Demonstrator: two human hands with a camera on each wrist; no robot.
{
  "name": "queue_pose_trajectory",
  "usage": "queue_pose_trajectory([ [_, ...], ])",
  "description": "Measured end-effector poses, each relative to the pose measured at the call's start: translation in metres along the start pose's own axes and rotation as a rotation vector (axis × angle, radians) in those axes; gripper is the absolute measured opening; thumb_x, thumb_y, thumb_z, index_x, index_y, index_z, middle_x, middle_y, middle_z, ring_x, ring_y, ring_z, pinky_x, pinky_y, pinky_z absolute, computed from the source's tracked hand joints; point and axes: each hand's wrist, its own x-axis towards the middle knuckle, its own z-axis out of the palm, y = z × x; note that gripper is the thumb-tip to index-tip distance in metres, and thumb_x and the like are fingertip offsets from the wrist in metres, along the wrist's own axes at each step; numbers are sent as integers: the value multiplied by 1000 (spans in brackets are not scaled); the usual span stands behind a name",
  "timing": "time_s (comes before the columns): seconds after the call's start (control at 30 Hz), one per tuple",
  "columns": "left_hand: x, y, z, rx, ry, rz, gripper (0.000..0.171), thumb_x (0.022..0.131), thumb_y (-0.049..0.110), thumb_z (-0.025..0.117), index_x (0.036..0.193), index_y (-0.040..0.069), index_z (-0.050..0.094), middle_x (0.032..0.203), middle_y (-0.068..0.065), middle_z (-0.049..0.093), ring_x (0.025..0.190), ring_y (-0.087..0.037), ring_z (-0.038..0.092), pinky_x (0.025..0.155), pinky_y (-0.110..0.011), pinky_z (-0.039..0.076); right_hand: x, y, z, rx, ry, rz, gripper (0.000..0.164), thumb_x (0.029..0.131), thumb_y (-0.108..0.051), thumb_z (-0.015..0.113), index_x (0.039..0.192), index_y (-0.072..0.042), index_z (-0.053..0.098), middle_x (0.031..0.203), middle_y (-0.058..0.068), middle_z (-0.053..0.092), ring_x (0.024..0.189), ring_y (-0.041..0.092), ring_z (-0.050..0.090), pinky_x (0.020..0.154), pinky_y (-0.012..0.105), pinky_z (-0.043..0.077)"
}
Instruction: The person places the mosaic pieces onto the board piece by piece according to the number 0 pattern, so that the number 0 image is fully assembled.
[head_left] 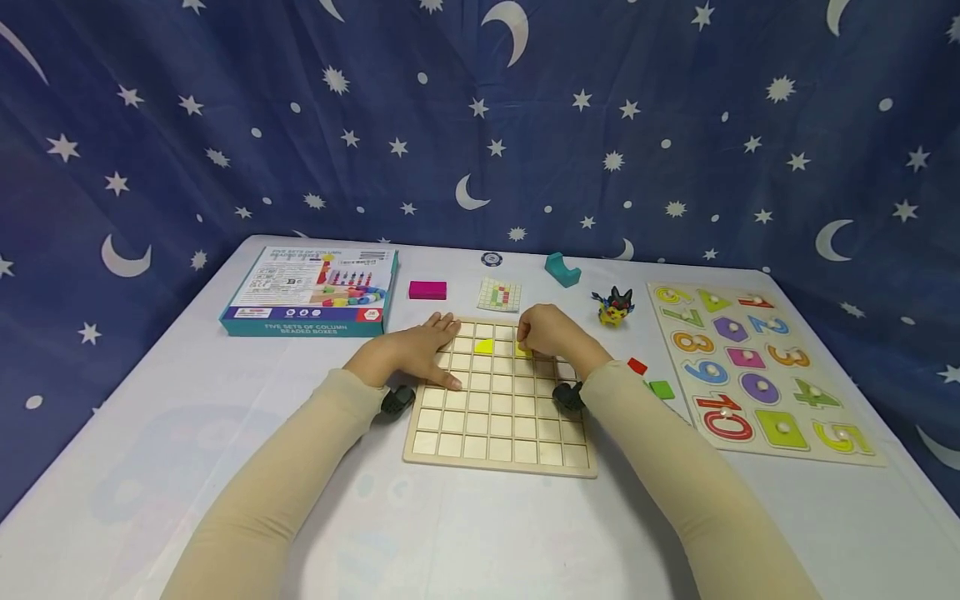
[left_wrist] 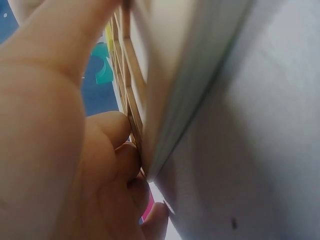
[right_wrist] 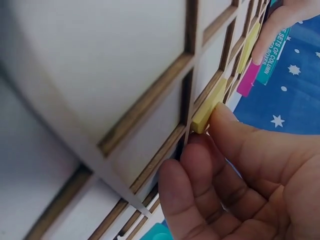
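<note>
Presently, right hand (head_left: 553,332): thumb and fingertip pinch one yellow tile (right_wrist: 209,107);
Yellow tile: at the grid board's (head_left: 498,466) far rows — full seating cannot be told;
Left hand (head_left: 422,347): fingers extended, thumb apart; rests on the board's left side;
Grid board: carries a second yellow piece (head_left: 483,346) — left of the tile;
Pattern card (head_left: 499,294): just beyond the board.
</note>
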Motion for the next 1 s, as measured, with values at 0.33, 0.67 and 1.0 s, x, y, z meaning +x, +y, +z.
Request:
queue_pose_trajectory([
  [0.33, 1, 2, -1, 6, 0, -2, 109, 75, 56, 67, 148, 5, 4, 155, -13, -5, 141, -31, -9, 115, -47, 4, -2, 0, -3, 15, 8, 17, 6, 85, -12, 65, 89, -7, 67, 89, 6, 63, 82, 20, 52, 72, 30, 45],
  [0.67, 1, 3, -2, 14, 0, 4, 109, 75, 55, 67, 148, 4, 4, 155, -14, -4, 141, -32, -9, 115, -46, 4, -21, 39, -17, 51, 10, -38, 10, 84, -11, 67, 92, -6, 68, 91, 8, 63, 85, 21, 54, 73, 31, 45],
  [1.0, 0, 1, 0, 7, 5, 4, 110, 75, 56, 67, 148, 4, 5, 155, -14, -4, 141, -32, -8, 115, -46, 4, -47, 89, -31, 39, 17, -24, 13, 83, -10, 66, 94, -3, 68, 88, 8, 64, 79, 19, 54, 70, 31, 47],
])
